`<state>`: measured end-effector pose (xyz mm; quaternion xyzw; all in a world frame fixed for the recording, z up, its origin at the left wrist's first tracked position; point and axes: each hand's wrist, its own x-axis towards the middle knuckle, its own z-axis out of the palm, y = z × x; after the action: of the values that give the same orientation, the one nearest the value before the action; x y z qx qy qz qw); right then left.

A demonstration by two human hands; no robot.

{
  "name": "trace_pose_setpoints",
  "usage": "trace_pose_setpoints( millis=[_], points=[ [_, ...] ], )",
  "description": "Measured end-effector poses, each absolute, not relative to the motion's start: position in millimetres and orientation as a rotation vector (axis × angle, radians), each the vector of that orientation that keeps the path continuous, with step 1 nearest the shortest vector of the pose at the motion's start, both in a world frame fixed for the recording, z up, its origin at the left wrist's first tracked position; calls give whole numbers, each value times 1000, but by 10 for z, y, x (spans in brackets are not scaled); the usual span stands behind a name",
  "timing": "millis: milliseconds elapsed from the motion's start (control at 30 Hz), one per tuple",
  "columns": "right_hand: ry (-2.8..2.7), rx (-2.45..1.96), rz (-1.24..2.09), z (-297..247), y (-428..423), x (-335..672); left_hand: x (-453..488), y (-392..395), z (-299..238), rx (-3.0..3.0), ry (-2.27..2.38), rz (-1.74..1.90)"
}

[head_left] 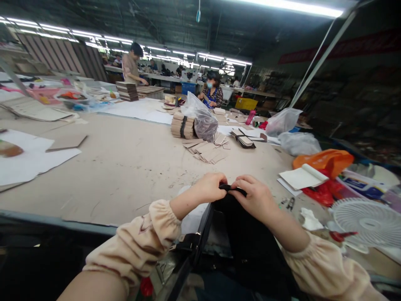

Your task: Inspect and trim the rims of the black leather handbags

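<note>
A black bag (247, 238) of soft fabric stands at the near table edge, right in front of me. My left hand (211, 187) pinches the top edge of it with bent fingers. Close beside it, my right hand (255, 196) grips the same black edge between thumb and fingers. The two hands almost meet over the top of the bag. A dark strap with a metal buckle (198, 234) hangs on the bag's left side. My palms and the lower part of the bag are hidden or dark.
Beyond my hands lie loose cardboard pieces (206, 150), a banded stack (182, 125) and a clear plastic bag (203, 117). At right are a notepad (303, 177), small snips (291, 203) and a white fan (369, 223). Two people work across the table.
</note>
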<state>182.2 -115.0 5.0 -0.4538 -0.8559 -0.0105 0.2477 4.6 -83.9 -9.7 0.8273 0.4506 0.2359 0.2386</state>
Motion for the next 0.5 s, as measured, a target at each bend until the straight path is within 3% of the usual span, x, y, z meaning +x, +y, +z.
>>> trace_pose_setpoints(
  millis=[500],
  points=[
    [-2268,-1415,-49,3,-1163,1754,59,-808,-151,2247,1228,694]
  ],
)
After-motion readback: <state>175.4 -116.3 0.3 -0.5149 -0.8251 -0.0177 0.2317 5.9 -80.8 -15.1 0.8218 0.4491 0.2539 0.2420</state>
